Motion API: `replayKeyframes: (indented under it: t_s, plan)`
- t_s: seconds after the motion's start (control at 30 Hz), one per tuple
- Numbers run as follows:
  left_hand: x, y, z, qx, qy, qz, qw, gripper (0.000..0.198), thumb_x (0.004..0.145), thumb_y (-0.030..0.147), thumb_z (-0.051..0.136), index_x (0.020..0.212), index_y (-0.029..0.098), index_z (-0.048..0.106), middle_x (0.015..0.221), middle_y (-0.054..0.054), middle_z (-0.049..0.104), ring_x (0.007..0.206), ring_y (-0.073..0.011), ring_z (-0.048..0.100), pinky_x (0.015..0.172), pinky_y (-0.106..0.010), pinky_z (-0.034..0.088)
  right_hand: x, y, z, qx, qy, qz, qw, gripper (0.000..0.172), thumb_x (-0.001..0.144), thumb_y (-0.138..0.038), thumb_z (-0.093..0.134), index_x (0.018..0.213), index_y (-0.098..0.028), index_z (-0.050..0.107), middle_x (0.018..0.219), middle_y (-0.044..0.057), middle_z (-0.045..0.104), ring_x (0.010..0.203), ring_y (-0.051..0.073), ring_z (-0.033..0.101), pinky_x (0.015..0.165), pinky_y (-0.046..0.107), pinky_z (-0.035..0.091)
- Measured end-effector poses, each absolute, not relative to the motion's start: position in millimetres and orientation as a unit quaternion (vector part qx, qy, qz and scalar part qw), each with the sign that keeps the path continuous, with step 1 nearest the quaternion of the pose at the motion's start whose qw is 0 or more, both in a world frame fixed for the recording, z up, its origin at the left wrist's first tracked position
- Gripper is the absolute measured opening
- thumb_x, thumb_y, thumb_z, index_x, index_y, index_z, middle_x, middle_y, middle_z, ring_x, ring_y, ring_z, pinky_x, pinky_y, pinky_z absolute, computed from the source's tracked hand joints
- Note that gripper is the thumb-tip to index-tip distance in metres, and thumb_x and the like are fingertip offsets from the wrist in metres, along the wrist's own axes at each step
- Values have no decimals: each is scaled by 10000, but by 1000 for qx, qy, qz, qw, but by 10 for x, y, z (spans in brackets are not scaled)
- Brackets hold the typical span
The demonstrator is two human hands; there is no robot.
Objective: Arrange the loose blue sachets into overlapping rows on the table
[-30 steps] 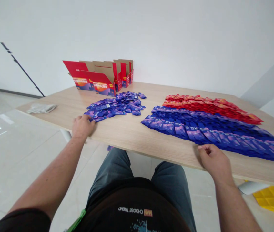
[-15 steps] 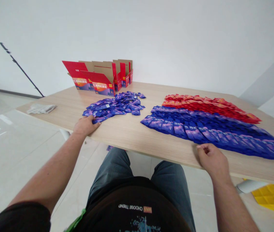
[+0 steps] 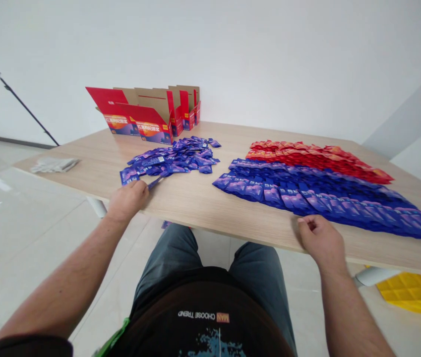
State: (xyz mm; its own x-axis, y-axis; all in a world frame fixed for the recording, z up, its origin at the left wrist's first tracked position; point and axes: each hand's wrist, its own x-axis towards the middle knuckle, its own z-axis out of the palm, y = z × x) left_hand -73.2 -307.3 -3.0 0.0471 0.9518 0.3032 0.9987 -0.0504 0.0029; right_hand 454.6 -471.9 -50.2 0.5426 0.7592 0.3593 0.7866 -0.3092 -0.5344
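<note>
My left hand [image 3: 127, 200] is closed on a purple sachet [image 3: 128, 175] lifted at the near left edge of a loose pile of purple sachets [image 3: 176, 159]. My right hand [image 3: 319, 240] rests on the front edge of the wooden table [image 3: 210, 208] with its fingers curled, nothing visible in them. It lies just in front of neat overlapping rows of blue and purple sachets [image 3: 307, 193]. Behind those rows lies a row of red sachets [image 3: 318, 157].
Open red cardboard boxes [image 3: 147, 115] stand at the back left of the table. A flat grey packet [image 3: 54, 164] lies near the left corner. A yellow object [image 3: 414, 295] sits on the floor at the right, and a dark pole [image 3: 17, 99] leans at the left wall.
My left hand drew back from the pile toward the table edge with a purple sachet in its fingers. My right hand stayed at the front edge. The view shifted slightly.
</note>
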Motion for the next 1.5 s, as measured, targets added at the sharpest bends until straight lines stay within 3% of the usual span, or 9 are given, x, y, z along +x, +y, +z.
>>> replayKeyframes:
  t_s: [0.1,0.23,0.37,0.6,0.83,1.0,1.23,1.37,1.5]
  plan:
    - [-663,-3143,29,-658,-704,-266,28,264,983,342,470,977,193,688,1075,-163,742,1060,-345,700,922,-422,517,4563,-4733,-488,-803,-479,-27,353,351,795,-595,520,765,-271,650,702,91,664,722,299,612,740,441,478]
    - [-238,-3424,112,-449,-628,-526,-358,75,891,300,594,864,241,557,775,-9,559,739,-199,551,704,-311,475,4421,-4775,-440,-799,-443,-3,406,398,789,-593,548,844,-244,731,754,102,710,751,302,636,748,433,500]
    - [415,-3878,93,-399,-531,-459,-590,115,890,327,573,854,238,509,672,24,474,533,-144,430,477,-249,388,3856,-4818,-369,-724,-493,137,463,450,850,-615,597,969,-225,789,864,95,767,792,289,669,757,409,528]
    - [991,-4388,-110,-221,-304,-210,-902,183,966,250,620,812,152,608,654,16,471,456,-74,403,340,-138,289,2942,-4710,-343,-517,-614,350,482,307,984,-505,649,1114,-247,753,886,35,724,759,212,626,694,342,508]
    - [1025,-4435,-192,-220,-303,-190,-908,139,969,269,675,894,152,671,692,-11,575,431,-76,461,323,-143,347,2859,-4764,-432,-427,-635,393,509,460,1026,-697,617,875,-263,602,914,35,644,863,214,622,771,341,535]
    - [1003,-4408,-271,-265,-365,-197,-870,188,942,302,716,1062,158,706,954,-115,742,617,-171,684,359,-209,479,3240,-4848,-400,-479,-539,403,563,491,982,-740,642,929,-254,588,710,-36,552,593,144,483,562,270,431]
    - [835,-4359,-365,-228,-432,-218,-845,77,952,234,650,1012,190,667,857,-68,713,593,-176,666,368,-222,465,4794,-4836,109,-712,-376,167,569,359,906,-585,683,879,-258,538,585,-84,435,484,118,379,464,241,283]
    - [845,-4370,-369,-211,-455,-225,-835,53,957,198,625,994,185,662,846,-61,704,580,-166,656,383,-221,463,5441,-4630,399,-780,-329,159,509,176,940,-361,625,848,-248,526,518,-93,366,448,119,334,445,247,245]
    - [870,-4367,-360,-206,-466,-239,-827,43,953,165,628,982,175,659,828,-56,689,560,-160,641,382,-222,455,5721,-4400,425,-826,-319,175,430,102,919,-261,659,857,-208,599,481,-89,357,430,120,341,433,244,241]
